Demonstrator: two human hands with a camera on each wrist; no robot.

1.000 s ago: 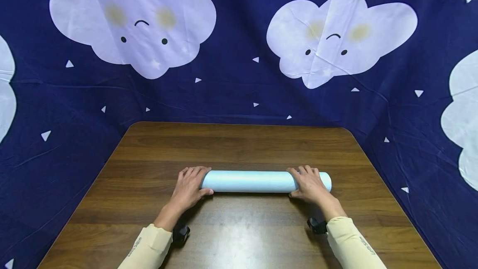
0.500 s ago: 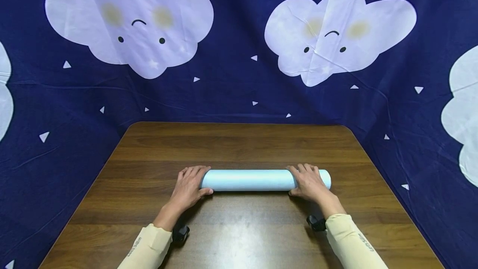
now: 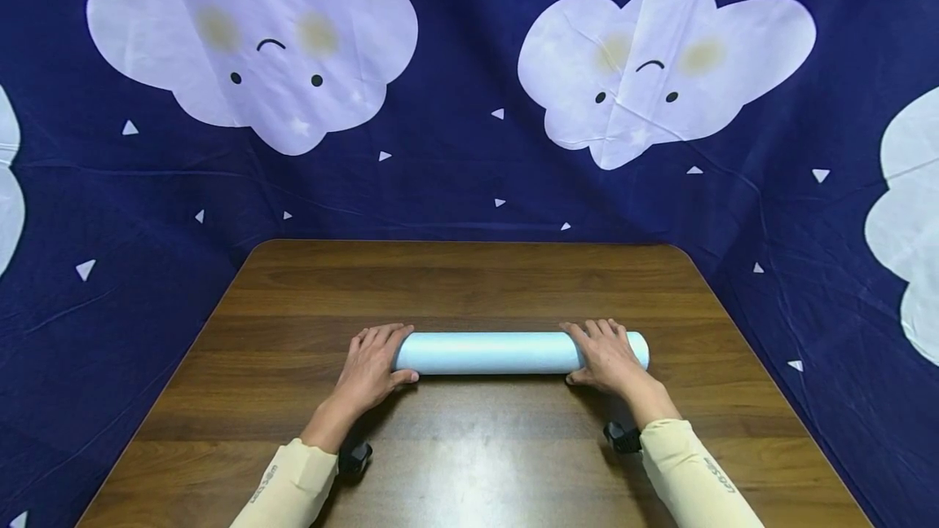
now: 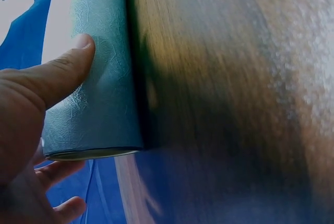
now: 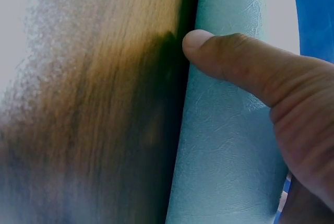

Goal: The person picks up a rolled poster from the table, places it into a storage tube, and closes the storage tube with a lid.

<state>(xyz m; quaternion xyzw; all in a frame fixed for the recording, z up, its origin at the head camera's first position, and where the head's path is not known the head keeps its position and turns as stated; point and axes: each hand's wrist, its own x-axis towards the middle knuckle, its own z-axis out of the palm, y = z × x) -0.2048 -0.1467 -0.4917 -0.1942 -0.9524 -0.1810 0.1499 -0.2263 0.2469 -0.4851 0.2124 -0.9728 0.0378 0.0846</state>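
A light blue roll of sheet material with a finely creased, leathery surface (image 3: 491, 353) lies crosswise on the wooden table. My left hand (image 3: 372, 369) grips its left end, thumb on the near side and fingers over the top to the far side. In the left wrist view the thumb (image 4: 70, 70) presses against the roll (image 4: 99, 98), whose end shows a pale inner edge. Toward the right end, my right hand (image 3: 607, 358) holds the roll the same way, leaving a short stub beyond it. The right wrist view shows that thumb (image 5: 229, 57) across the roll (image 5: 224, 145).
The brown wood-grain table (image 3: 469, 283) has rounded far corners and a bright glare near the front. Behind it hangs a dark blue curtain (image 3: 455, 63) printed with pale clouds and small triangles. A black wrist camera (image 3: 356, 459) hangs under the left sleeve, another (image 3: 622, 437) under the right.
The head view has shifted very slightly. Both hands keep their hold on the roll, which stays where it was on the table.
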